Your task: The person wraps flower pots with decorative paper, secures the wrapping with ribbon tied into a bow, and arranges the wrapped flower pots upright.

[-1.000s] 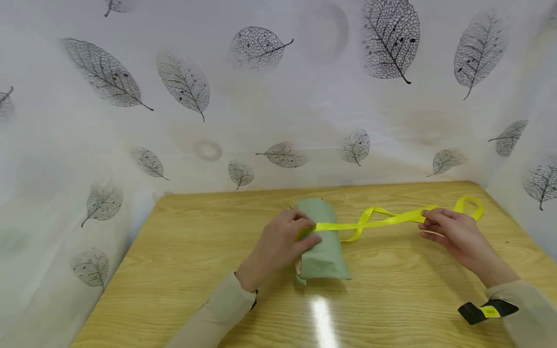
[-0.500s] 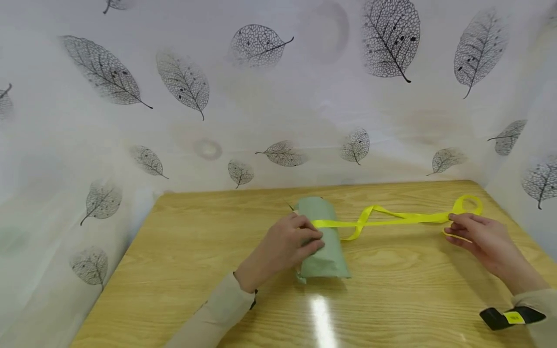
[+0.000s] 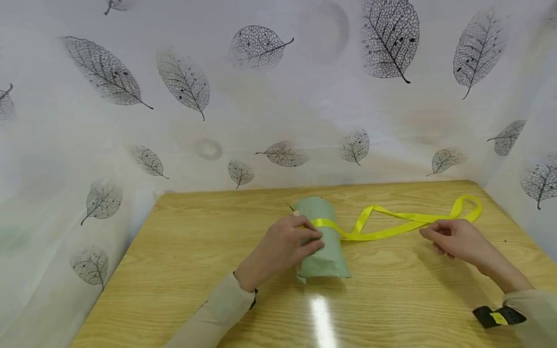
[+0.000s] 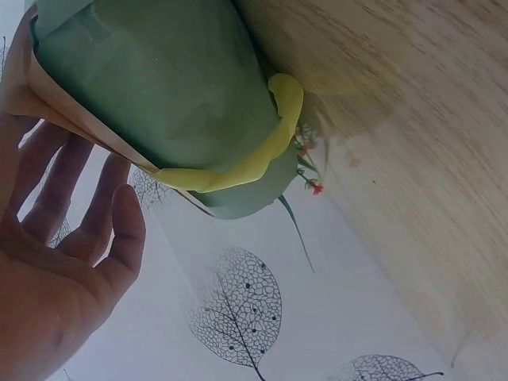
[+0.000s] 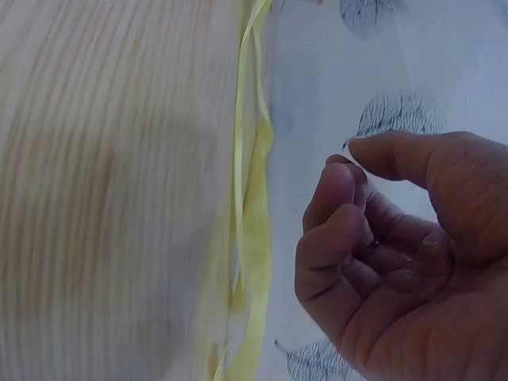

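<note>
A bouquet wrapped in green paper (image 3: 319,258) lies on the table. A yellow ribbon (image 3: 387,233) crosses it and trails right in loose loops. My left hand (image 3: 285,244) grips the bouquet's left side, its fingertips bent over the paper. In the left wrist view, small red flowers (image 4: 316,188) and a thin leaf poke out beyond the wrapper (image 4: 182,87), and the ribbon (image 4: 238,173) runs around it. My right hand (image 3: 461,244) hovers near the ribbon's loops. In the right wrist view its fingers (image 5: 329,238) are loosely bent with nothing between them, apart from the ribbon (image 5: 255,222).
The wooden table (image 3: 196,251) ends at the back against a pale leaf-printed cloth (image 3: 278,111). A black strap (image 3: 486,317) sits around the right sleeve.
My right hand drew the ribbon out to the right, then let go of it and came back left. The ribbon has sagged from taut onto the table. My left hand stays on the bouquet.
</note>
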A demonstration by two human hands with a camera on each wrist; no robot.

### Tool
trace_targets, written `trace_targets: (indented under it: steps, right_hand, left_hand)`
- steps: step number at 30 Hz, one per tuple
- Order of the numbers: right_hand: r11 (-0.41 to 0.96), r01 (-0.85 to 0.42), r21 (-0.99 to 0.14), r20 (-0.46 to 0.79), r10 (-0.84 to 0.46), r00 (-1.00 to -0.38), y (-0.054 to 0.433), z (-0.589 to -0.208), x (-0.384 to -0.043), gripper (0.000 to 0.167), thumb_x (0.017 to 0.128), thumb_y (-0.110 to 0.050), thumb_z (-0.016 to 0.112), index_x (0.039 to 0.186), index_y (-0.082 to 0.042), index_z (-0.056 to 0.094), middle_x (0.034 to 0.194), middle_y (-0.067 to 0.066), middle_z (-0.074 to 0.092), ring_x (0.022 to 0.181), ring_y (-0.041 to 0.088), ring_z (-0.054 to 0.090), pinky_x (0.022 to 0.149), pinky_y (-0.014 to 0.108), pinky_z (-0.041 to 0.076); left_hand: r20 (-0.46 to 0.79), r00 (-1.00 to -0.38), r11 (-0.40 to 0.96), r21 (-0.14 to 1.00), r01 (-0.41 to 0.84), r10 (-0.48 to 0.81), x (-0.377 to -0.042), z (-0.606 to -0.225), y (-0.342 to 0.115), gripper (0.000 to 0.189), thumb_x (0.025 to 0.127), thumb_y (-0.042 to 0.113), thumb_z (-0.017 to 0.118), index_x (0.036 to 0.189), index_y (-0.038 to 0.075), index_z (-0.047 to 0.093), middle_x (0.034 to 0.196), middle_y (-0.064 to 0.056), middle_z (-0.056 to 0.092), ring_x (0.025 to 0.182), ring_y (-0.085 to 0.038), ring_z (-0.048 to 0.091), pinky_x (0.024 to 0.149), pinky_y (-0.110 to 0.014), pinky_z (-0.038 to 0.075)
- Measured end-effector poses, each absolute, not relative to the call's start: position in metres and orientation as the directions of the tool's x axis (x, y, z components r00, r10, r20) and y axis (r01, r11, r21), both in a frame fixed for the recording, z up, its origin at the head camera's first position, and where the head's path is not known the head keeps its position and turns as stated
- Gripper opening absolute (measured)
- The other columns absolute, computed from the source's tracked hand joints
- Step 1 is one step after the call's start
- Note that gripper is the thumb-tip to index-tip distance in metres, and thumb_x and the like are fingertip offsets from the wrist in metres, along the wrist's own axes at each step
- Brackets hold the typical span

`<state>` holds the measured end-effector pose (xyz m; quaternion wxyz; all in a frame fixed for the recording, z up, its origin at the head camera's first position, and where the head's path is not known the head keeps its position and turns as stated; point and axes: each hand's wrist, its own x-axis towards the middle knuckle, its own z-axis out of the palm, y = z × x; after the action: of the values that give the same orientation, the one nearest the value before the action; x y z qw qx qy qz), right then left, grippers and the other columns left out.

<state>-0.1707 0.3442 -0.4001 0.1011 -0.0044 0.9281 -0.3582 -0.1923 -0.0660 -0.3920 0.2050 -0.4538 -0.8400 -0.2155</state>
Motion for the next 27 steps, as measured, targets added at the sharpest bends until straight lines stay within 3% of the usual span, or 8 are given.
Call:
trace_targets:
  steps: [5, 13, 16, 21, 27]
  right_hand:
    - [0.71, -0.216, -0.67, 0.019, -0.275, -0.961, 0.277, -0.393, -0.177, 0.031, 0.103, -0.03, 0.064, 0.12, -0.005, 0.069, 0.099, 0.007, 0.07, 0.067, 0.013, 0.064, 0.055, 0.027, 0.052]
    - [0.61, -0.378, -0.696, 0.113, -0.427, -0.897, 0.206, -0.393, -0.195, 0.04, 0.099, -0.022, 0.068, 0.135, -0.005, 0.063, 0.103, 0.011, 0.075, 0.078, 0.015, 0.071, 0.06, 0.025, 0.056]
    - [0.594, -0.399, -0.699, 0.143, -0.43, -0.891, 0.195, -0.397, -0.199, 0.031, 0.099, -0.015, 0.067, 0.128, -0.003, 0.068, 0.107, 0.011, 0.075, 0.082, 0.014, 0.071, 0.061, 0.024, 0.057]
    - [0.564, -0.415, -0.714, 0.181, -0.425, -0.887, 0.192, -0.398, -0.197, 0.009, 0.098, -0.011, 0.068, 0.104, -0.007, 0.075, 0.089, 0.007, 0.074, 0.073, 0.015, 0.068, 0.06, 0.025, 0.057]
    - [0.542, -0.441, -0.716, 0.207, -0.438, -0.875, 0.201, -0.392, -0.188, 0.008, 0.097, -0.009, 0.068, 0.101, -0.007, 0.075, 0.09, 0.008, 0.074, 0.074, 0.01, 0.067, 0.064, 0.025, 0.058]
  left_hand:
    - [0.534, -0.516, 0.495, 0.197, 0.846, 0.67, -0.193, -0.393, -0.067, 0.018, 0.092, 0.028, 0.078, 0.103, 0.014, 0.082, 0.098, 0.004, 0.072, 0.084, -0.008, 0.066, 0.074, -0.017, 0.052]
    - [0.523, -0.524, 0.48, 0.231, 0.846, 0.673, -0.195, -0.395, -0.064, 0.023, 0.091, 0.032, 0.078, 0.105, 0.013, 0.082, 0.099, 0.003, 0.072, 0.086, -0.007, 0.066, 0.075, -0.017, 0.052]
    - [0.523, -0.523, 0.483, 0.224, 0.846, 0.673, -0.196, -0.393, -0.065, 0.027, 0.089, 0.036, 0.08, 0.104, 0.014, 0.082, 0.098, 0.004, 0.073, 0.086, -0.007, 0.066, 0.075, -0.017, 0.053]
    - [0.506, -0.527, 0.506, 0.193, 0.841, 0.683, -0.197, -0.391, -0.067, 0.035, 0.083, 0.045, 0.081, 0.105, 0.018, 0.082, 0.101, 0.006, 0.073, 0.093, -0.008, 0.065, 0.081, -0.021, 0.054]
    - [0.483, -0.529, 0.52, 0.167, 0.838, 0.698, -0.198, -0.39, -0.07, 0.047, 0.076, 0.055, 0.084, 0.109, 0.021, 0.081, 0.11, 0.005, 0.072, 0.105, -0.013, 0.064, 0.094, -0.03, 0.054]
